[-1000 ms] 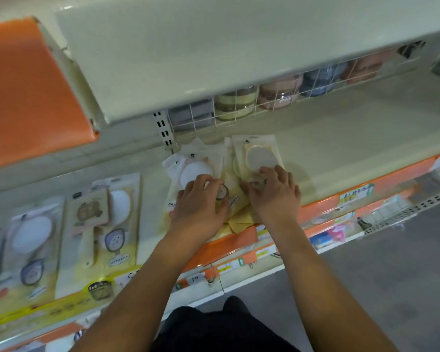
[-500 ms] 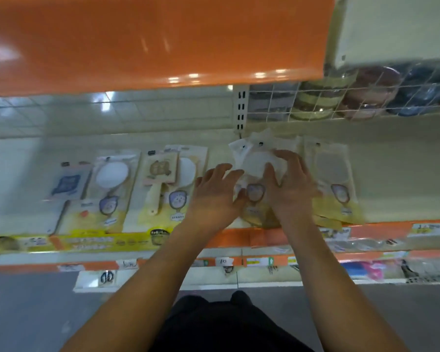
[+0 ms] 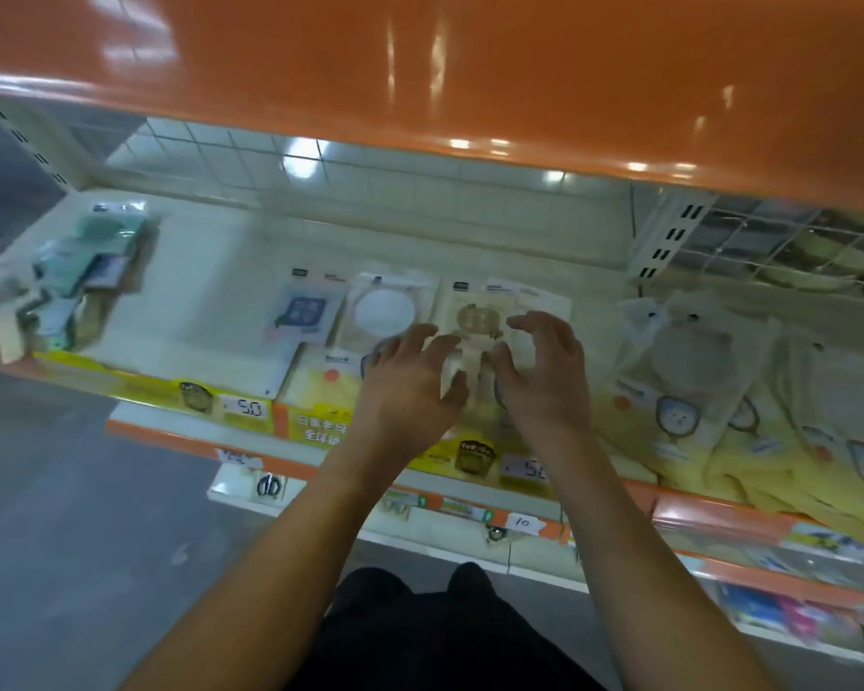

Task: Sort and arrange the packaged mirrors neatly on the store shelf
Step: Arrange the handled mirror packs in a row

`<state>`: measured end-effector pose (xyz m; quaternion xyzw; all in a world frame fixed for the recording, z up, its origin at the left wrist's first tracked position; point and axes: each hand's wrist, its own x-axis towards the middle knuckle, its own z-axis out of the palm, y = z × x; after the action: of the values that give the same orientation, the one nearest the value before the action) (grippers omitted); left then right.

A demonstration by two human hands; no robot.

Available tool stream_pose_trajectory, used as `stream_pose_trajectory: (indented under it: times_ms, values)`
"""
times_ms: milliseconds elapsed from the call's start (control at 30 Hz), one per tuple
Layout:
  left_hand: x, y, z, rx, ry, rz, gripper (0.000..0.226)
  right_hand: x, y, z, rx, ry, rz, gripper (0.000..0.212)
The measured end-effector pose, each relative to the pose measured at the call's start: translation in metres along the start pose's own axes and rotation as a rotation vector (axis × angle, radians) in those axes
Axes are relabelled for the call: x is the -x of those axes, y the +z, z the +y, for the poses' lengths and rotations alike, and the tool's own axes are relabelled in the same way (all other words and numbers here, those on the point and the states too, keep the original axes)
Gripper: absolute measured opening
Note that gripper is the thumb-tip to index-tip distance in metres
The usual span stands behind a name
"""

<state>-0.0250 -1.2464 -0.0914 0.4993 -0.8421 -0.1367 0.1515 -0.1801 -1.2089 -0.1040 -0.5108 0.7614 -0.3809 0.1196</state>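
Observation:
A packaged hand mirror with a beige handle (image 3: pixel 476 327) lies flat on the cream shelf (image 3: pixel 210 271), between my two hands. My left hand (image 3: pixel 410 379) rests with spread fingers on its left edge and on the neighbouring round white mirror package (image 3: pixel 384 311). My right hand (image 3: pixel 544 371) hovers at the package's right side with loosely curled fingers, and I see nothing held in it. A blue mirror package (image 3: pixel 303 311) lies further left. To the right, a loose pile of clear and yellow mirror packages (image 3: pixel 689 376) overlaps untidily.
An orange upper shelf (image 3: pixel 420 67) overhangs close above. A wire basket (image 3: pixel 779 251) with round items sits at the back right. A heap of green packages (image 3: pixel 81 271) lies at the far left. Price tags (image 3: pixel 245 407) line the shelf's front edge, and lower shelves hold more goods.
Both hands left the pile of packages on the right and moved left to the beige-handled mirror package. The view swung left with them.

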Motion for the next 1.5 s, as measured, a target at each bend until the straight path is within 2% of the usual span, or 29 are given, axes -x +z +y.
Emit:
stream_pose_trajectory:
  times_ms: [400,633,800,1167,1367,1500]
  values:
    - [-0.006,-0.034,-0.106,0.089,0.015,0.065,0.052,-0.006,0.075,-0.076,0.095,0.059,-0.018,0.035]
    - [0.004,-0.063,-0.176,0.063,-0.07,0.086,0.048,-0.003,0.137,-0.132,0.097,0.018,-0.113,0.035]
    - [0.017,-0.076,-0.21,0.062,-0.142,0.093,0.043,0.0,0.169,-0.161,0.161,0.041,-0.195,0.042]
    - [0.042,-0.082,-0.228,0.06,-0.3,0.144,0.04,0.003,0.194,-0.171,0.368,-0.03,-0.359,0.049]
    - [0.055,-0.085,-0.227,0.034,-0.403,0.13,0.042,0.004,0.197,-0.175,0.326,-0.051,-0.418,0.052]
    - [0.054,-0.083,-0.216,0.021,-0.409,0.155,0.041,0.002,0.194,-0.17,0.301,-0.082,-0.418,0.05]
